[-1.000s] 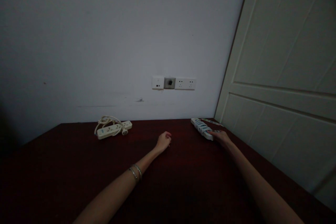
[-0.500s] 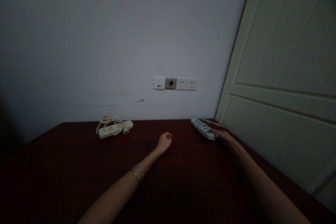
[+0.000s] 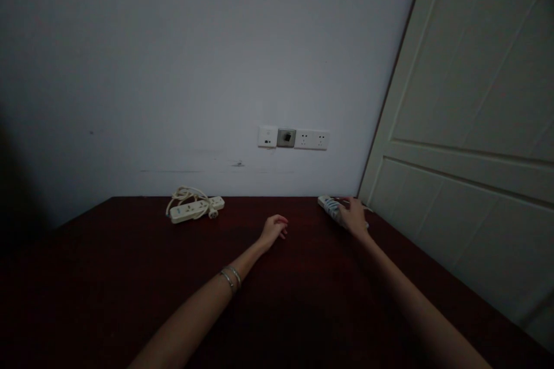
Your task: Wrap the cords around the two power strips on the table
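At the far right of the tabletop, a white power strip (image 3: 332, 206) wrapped in its own cord lies at a slant near the wall. My right hand (image 3: 355, 219) reaches over its near half, with thumb and fingers curved around it; part of the strip is hidden beneath the palm. My left hand (image 3: 272, 229) rests on the table to the left of that strip, fingers loosely bent and apart, holding nothing. Two bracelets (image 3: 231, 279) circle the left forearm. Further left, a cream power strip (image 3: 186, 211) lies with its cord looped over it and its plug (image 3: 213, 213) beside it.
The dark red table (image 3: 277, 300) meets a pale wall (image 3: 194, 69). Wall sockets (image 3: 311, 139) and a grey wall plate (image 3: 286, 138) sit above its back edge. A cream panelled door (image 3: 467, 127) borders the right side. A thin pale strip lies behind the right hand.
My right hand has moved from the near end of the wrapped power strip to over its top, curving around it. My left hand's fingers have loosened slightly. The view has shifted a little.
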The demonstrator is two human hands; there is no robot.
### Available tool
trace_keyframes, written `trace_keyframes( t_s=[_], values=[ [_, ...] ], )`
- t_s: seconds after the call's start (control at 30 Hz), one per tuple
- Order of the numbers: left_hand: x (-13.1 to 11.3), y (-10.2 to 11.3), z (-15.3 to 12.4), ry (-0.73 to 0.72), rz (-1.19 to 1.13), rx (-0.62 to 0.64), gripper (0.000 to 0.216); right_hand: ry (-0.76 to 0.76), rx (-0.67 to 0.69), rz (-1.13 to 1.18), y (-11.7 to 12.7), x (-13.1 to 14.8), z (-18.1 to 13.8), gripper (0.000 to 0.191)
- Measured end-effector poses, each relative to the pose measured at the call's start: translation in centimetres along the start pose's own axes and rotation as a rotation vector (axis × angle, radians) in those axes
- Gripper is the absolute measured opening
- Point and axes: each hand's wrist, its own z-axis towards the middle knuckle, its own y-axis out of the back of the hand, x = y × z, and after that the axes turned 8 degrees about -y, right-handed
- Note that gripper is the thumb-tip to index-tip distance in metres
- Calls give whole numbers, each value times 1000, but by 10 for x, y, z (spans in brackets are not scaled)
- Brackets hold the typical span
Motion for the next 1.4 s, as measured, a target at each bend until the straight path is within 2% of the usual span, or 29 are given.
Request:
trace_keyframes(
  t_s=[0.2, 0.27, 0.37, 0.43, 0.53, 0.63, 0.8, 0.9, 1.03, 1.13, 1.23, 1.4],
  values=[
    [-9, 27, -7, 4, -19, 1, 23, 364, 366, -95, -74, 68, -72, 25],
    [-10, 47, -8, -16, 35, -36, 21, 464, 471, -107, -92, 80, -97, 29],
    [-11, 90, -4, -63, 169, -150, 21, 526, 558, -161, -110, 86, -124, 44],
    [-14, 126, -1, -102, 286, -262, 21, 509, 585, -242, -117, 83, -134, 50],
    [-22, 184, 1, -176, 472, -443, 21, 480, 574, -300, -123, 77, -137, 50],
    [-29, 235, -3, -251, 615, -543, 29, 477, 546, -280, -127, 73, -136, 48],
    [-33, 288, -16, -296, 732, -612, 38, 493, 506, -265, -132, 69, -135, 46],
    [-31, 309, -19, -231, 736, -691, 49, 492, 487, -250, -134, 68, -136, 45],
    [-26, 331, -18, -29, 640, -775, 61, 479, 481, -254, -134, 68, -136, 44],
    [-20, 338, -18, 103, 485, -726, 55, 479, 497, -270, -133, 70, -136, 45],
    [-12, 338, -21, 148, 324, -624, 39, 479, 500, -270, -133, 71, -136, 46],
    [-2, 336, -28, 145, 136, -574, 48, 492, 480, -253, -134, 69, -135, 44]
  ],
)
